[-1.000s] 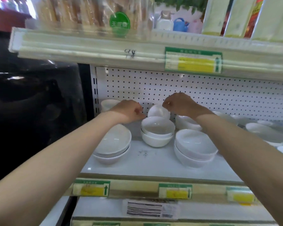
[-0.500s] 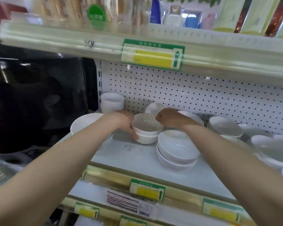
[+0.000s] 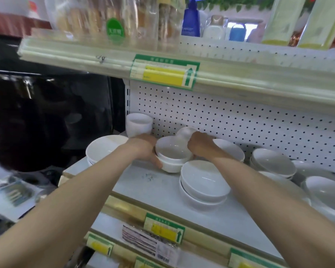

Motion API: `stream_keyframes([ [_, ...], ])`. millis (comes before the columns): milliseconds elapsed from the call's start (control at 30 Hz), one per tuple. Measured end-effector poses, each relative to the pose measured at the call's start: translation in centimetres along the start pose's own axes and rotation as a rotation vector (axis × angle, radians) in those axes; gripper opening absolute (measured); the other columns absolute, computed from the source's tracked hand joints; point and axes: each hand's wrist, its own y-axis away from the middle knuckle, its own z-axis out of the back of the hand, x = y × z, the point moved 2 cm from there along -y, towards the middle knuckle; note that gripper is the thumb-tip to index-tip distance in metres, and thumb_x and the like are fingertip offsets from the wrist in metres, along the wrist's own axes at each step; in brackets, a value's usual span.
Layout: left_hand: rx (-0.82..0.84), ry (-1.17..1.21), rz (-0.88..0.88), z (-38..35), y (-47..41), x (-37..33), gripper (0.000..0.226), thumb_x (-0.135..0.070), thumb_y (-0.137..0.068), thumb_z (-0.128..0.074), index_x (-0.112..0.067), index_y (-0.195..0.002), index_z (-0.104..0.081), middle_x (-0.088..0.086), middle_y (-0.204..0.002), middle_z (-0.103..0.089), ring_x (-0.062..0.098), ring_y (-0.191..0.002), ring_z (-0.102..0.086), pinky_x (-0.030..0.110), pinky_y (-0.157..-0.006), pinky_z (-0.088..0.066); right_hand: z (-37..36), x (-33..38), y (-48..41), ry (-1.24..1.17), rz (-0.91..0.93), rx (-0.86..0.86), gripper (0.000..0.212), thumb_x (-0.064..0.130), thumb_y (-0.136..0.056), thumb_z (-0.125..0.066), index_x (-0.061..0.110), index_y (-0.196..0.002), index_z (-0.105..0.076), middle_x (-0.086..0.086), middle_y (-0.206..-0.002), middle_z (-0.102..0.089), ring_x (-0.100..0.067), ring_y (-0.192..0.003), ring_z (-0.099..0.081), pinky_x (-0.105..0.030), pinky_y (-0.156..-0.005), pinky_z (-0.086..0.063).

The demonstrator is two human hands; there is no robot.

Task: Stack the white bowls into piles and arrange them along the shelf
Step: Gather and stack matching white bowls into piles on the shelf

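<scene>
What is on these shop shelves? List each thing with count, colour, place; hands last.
held bowl stack: two bowls, white, middle of shelf
front bowl stack: at least two, white, right of held stack
wide bowls: stacked, white, left end
cup: one, white, back left
small bowl: one, white, behind held stack
further bowls: several, white, right side
pegboard: one, white, back wall
price labels: several, green and yellow, shelf edges
blue bottle: one, upper shelf
left hand: grips held stack's left side
right hand: grips its right side
</scene>
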Motion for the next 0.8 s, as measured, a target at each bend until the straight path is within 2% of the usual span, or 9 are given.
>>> stream_keyframes([
  [133, -0.093, 0.134, 0.016, 1.5, 0.3, 0.3, 0.052, -0.057, -0.067, -0.078, -0.021, -0.099, -0.059, -0.002, -0.095, -0.066, 0.018, -0.088, -0.062, 0.034, -0.079, -0.052, 2.4, 0.6, -0.2, 0.003, -0.008, -0.049, 0.027, 0.003, -0.09, -0.042, 0.011, -0.065, -0.036, -0.011, -0.085, -0.054, -0.031, -0.089, -0.054, -0.033, -0.072, -0.041],
  [300, -0.22, 0.588, -0.024, 2.9, 1.0, 2.4, 0.078, -0.043, -0.068, -0.085, -0.019, -0.129, -0.043, -0.004, -0.109, -0.065, 0.014, -0.097, -0.064, 0.035, -0.09, -0.052, 6.0, 2.4, -0.4, -0.06, 0.022, -0.134, 0.033, 0.001, -0.087, -0.043, 0.012, -0.057, -0.034, -0.005, -0.061, -0.039, -0.02, -0.056, -0.039, -0.027, -0.048, -0.028],
  [367, -0.252, 0.728, -0.075, 3.2, 2.0, 3.0, 0.072, -0.032, -0.076, -0.081, -0.022, -0.135, -0.042, -0.01, -0.114, -0.063, 0.011, -0.099, -0.067, 0.028, -0.091, -0.052, 7.1, 3.6, -0.2, -0.105, 0.032, -0.159, 0.036, -0.001, -0.087, -0.044, 0.014, -0.056, -0.033, -0.004, -0.054, -0.038, -0.017, -0.05, -0.036, -0.026, -0.044, -0.026],
  [433, -0.3, 0.818, -0.131, 3.3, 3.0, 3.8, 0.055, -0.023, -0.082, -0.077, -0.024, -0.13, -0.049, -0.014, -0.113, -0.062, 0.002, -0.095, -0.066, 0.014, -0.083, -0.05, 7.6, 4.8, -0.1, -0.138, 0.055, -0.175, 0.037, 0.001, -0.087, -0.045, 0.015, -0.055, -0.032, -0.003, -0.052, -0.037, -0.017, -0.048, -0.035, -0.025, -0.043, -0.024],
  [500, -0.373, 0.849, -0.16, 3.4, 3.8, 5.3, 0.033, -0.019, -0.083, -0.077, -0.028, -0.111, -0.061, -0.013, -0.107, -0.069, -0.001, -0.093, -0.066, 0.013, -0.082, -0.047, 7.7, 6.2, -0.1, -0.175, 0.096, -0.178, 0.037, 0.002, -0.086, -0.046, 0.016, -0.056, -0.029, -0.003, -0.055, -0.033, -0.017, -0.049, -0.031, -0.026, -0.044, -0.021],
  [567, -0.439, 0.833, -0.156, 3.5, 4.8, 7.1, 0.025, -0.023, -0.081, -0.078, -0.033, -0.1, -0.066, -0.016, -0.1, -0.072, 0.001, -0.097, -0.067, 0.019, -0.088, -0.047, 7.4, 7.9, 0.1, -0.211, 0.132, -0.168, 0.037, 0.001, -0.084, -0.045, 0.018, -0.057, -0.026, -0.002, -0.056, -0.03, -0.016, -0.049, -0.028, -0.027, -0.044, -0.018],
  [600, -0.452, 0.818, -0.145, 3.4, 5.2, 8.0, 0.027, -0.029, -0.079, -0.079, -0.031, -0.103, -0.068, -0.016, -0.101, -0.073, 0.003, -0.1, -0.068, 0.024, -0.092, -0.049, 7.2, 8.7, 0.2, -0.234, 0.142, -0.155, 0.037, 0.001, -0.085, -0.044, 0.019, -0.057, -0.027, -0.002, -0.055, -0.03, -0.016, -0.048, -0.028, -0.026, -0.044, -0.018],
  [700, -0.499, 0.715, -0.124, 3.5, 7.2, 10.3, 0.054, -0.053, -0.072, -0.074, -0.027, -0.119, -0.067, -0.016, -0.109, -0.072, 0.003, -0.106, -0.066, 0.035, -0.099, -0.05, 6.2, 11.3, 0.6, -0.301, 0.186, -0.132, 0.035, 0.0, -0.084, -0.044, 0.016, -0.056, -0.03, -0.002, -0.052, -0.035, -0.016, -0.046, -0.032, -0.023, -0.043, -0.021],
  [800, -0.548, 0.679, -0.087, 3.3, 9.1, 12.0, 0.051, -0.042, -0.081, -0.073, -0.025, -0.127, -0.063, -0.012, -0.118, -0.069, 0.006, -0.112, -0.062, 0.04, -0.102, -0.048, 5.3, 13.4, 1.1, -0.364, 0.256, -0.126, 0.037, -0.001, -0.082, -0.044, 0.015, -0.052, -0.029, 0.001, -0.046, -0.033, -0.015, -0.043, -0.031, -0.023, -0.041, -0.021],
])
